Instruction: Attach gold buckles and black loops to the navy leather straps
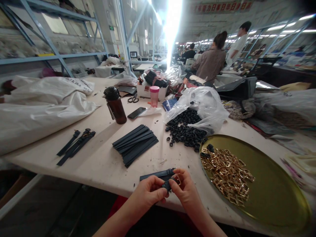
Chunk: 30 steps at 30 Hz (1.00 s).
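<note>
My left hand and my right hand meet near the table's front edge, both closed. Between their fingertips is a short end of a dark strap, with a bit of gold metal showing by the right fingers. Much of what they grip is covered by the fingers. Just behind, another dark strap lies on the table. A fanned pile of flat dark strips sits farther back. To the right are a heap of small black loops and many gold buckles on a round tray.
Straps with buckles lie at left. Behind the strips stand a brown bottle, a phone and a pink-lidded cup. A clear plastic bag spills the loops. White sacks cover the left side; people are farther off.
</note>
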Each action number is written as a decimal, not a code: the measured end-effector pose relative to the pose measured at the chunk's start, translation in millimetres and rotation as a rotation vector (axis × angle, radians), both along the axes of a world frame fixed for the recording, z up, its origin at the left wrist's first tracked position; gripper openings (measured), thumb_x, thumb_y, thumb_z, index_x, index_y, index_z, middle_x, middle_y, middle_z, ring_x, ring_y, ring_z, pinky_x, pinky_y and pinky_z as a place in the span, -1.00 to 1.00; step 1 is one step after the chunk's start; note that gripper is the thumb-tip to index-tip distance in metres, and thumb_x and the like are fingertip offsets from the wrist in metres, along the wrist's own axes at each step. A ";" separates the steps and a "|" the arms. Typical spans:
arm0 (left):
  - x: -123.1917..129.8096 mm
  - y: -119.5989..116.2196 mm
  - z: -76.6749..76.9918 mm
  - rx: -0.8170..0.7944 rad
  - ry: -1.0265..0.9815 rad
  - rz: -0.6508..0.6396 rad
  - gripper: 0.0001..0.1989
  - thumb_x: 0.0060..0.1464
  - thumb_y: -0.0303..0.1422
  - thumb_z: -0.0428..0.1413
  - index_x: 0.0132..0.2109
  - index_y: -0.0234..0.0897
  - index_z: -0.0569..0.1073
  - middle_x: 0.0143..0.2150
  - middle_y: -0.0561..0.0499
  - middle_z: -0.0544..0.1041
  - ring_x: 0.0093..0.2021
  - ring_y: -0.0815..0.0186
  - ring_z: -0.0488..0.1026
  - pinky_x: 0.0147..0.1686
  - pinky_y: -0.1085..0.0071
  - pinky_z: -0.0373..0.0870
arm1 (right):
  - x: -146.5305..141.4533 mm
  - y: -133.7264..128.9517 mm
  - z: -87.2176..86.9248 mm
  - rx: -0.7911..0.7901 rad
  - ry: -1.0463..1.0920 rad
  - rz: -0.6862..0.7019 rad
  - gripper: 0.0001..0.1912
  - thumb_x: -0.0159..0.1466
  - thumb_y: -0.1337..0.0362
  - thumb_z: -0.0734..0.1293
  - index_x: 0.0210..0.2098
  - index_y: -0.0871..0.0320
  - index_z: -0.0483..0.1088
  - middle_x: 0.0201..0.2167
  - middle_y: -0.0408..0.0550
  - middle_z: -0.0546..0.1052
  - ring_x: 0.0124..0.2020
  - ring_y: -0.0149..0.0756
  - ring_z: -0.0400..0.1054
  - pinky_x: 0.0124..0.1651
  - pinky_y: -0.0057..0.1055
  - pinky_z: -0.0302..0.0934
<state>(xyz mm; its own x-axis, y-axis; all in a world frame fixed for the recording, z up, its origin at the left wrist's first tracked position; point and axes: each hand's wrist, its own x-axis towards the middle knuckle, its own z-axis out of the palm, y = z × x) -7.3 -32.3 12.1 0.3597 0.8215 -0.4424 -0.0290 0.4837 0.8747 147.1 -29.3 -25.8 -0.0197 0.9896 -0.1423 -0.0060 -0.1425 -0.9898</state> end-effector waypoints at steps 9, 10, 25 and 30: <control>-1.1 -2.9 -10.4 -0.063 -0.013 -0.050 -0.75 -0.22 -0.34 0.22 -0.36 -0.38 0.38 -0.55 0.08 0.48 -0.53 0.41 0.39 -0.47 0.50 0.26 | 18.8 -11.1 9.4 0.203 -0.474 0.418 -0.92 0.18 0.31 0.18 -0.41 0.13 0.29 -0.53 -0.20 0.35 -0.49 -0.40 0.19 -0.44 -0.49 0.05; -0.4 -3.7 -10.7 -0.064 -0.006 -0.069 -0.77 -0.21 -0.36 0.20 -0.36 -0.38 0.39 -0.55 0.08 0.48 -0.53 0.41 0.39 -0.46 0.50 0.26 | 19.8 -12.5 10.6 0.208 -0.491 0.445 -0.92 0.18 0.30 0.18 -0.41 0.13 0.29 -0.51 -0.19 0.37 -0.47 -0.39 0.21 -0.42 -0.48 0.07; 12.4 -6.0 -6.7 0.167 0.267 -0.205 -0.59 -0.12 -0.45 0.06 -0.04 -0.31 0.28 -0.50 0.14 0.45 -0.46 0.34 0.44 -0.44 0.48 0.30 | 14.1 -31.7 -6.0 0.188 -0.328 0.341 -0.77 0.30 0.15 0.05 -0.25 0.07 0.27 -0.47 -0.12 0.43 -0.44 -0.30 0.30 -0.39 -0.42 0.11; 12.1 15.7 -7.2 0.506 0.581 -0.332 -0.55 -0.02 -0.35 0.06 0.06 -0.26 0.24 -0.26 0.00 0.51 -0.24 0.25 0.43 -0.21 0.36 0.32 | 22.7 -11.7 -8.6 0.207 -0.414 0.188 -0.74 0.29 0.12 0.06 -0.20 0.08 0.27 -0.41 -0.08 0.43 -0.40 -0.26 0.31 -0.33 -0.36 0.15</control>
